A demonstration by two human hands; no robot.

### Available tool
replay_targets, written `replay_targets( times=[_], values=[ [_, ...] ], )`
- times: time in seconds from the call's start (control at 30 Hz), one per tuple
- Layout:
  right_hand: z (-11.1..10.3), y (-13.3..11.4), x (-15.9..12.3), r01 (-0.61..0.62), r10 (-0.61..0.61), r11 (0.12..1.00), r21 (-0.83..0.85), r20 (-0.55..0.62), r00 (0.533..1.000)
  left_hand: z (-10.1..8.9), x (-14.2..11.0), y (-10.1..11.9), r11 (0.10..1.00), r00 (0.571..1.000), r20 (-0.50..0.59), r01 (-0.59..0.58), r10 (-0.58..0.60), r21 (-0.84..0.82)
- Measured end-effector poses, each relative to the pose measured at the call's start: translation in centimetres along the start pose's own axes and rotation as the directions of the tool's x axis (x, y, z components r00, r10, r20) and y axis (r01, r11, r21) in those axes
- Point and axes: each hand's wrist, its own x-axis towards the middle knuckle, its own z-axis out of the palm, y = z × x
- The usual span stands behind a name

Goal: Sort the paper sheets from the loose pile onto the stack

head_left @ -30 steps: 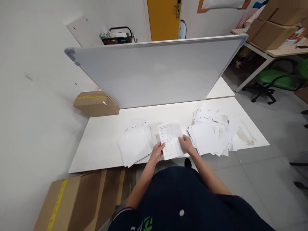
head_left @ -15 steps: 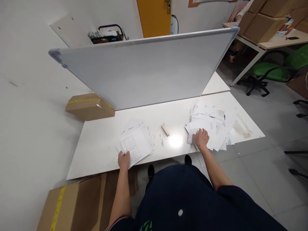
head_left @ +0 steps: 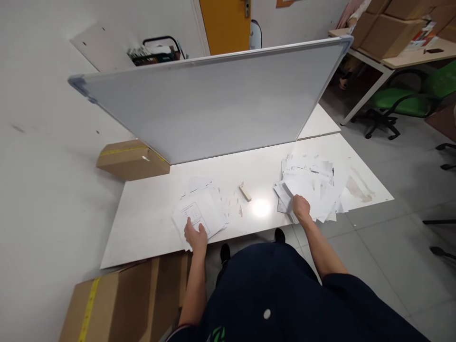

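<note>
No longer held up, the printed sheet [head_left: 194, 211] lies on the left pile [head_left: 213, 202] under my loosely spread left hand [head_left: 195, 237], so my freed right hand [head_left: 301, 207] pinches another sheet [head_left: 284, 193] at the right pile [head_left: 320, 190].

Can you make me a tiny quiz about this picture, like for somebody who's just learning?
1. Fill in: the small beige block lies ____ the left paper pile and the right paper pile.
2. True or false: the left hand and right hand are at the same pile.
3. What colour is the door beyond the whiteboard? A) green B) yellow-orange C) blue

Key: 1. between; 2. false, each is at its own pile; 3. B
</note>
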Motion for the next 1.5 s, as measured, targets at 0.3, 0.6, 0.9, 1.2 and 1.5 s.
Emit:
replay_targets(
  times=[0.3, 0.6, 0.9, 1.2, 1.5],
  values=[
    [-7.2, -3.6, -4.4, 0.248, -0.106, 0.687, 0.684, -0.243, 0.964, 1.8, -3.5, 8.7, 0.821, 0.893, 0.426, 0.129, 0.148, -0.555],
    [-8.8, -7.9, -8.8, 0.071, -0.39, 0.138, 0.988, -0.012, 0.921, -1.1, -3.8, 14.9, 0.301, 0.624, 0.725, 0.659, 0.293, -0.689],
    [-9.3, -6.7, -7.9, 0.337, -0.416, 0.384, 0.86, -0.165, 0.894, -1.8, -3.1, 12.7, 0.497, 0.778, 0.611, 0.477, 0.146, -0.725],
    [-12.7, -5.1, -7.6, 0.322, -0.214, 0.108, 0.941, -0.294, 0.932, -2.2, -2.7, 11.7, 0.48, 0.889, 0.422, 0.298, 0.174, -0.825],
    [-8.9, -9.4, -8.6, 0.274, -0.33, 0.343, 0.898, -0.158, 0.931, -3.4, -4.4, 14.5, 0.443, 0.826, 0.517, 0.386, 0.226, -0.81]
  ],
)
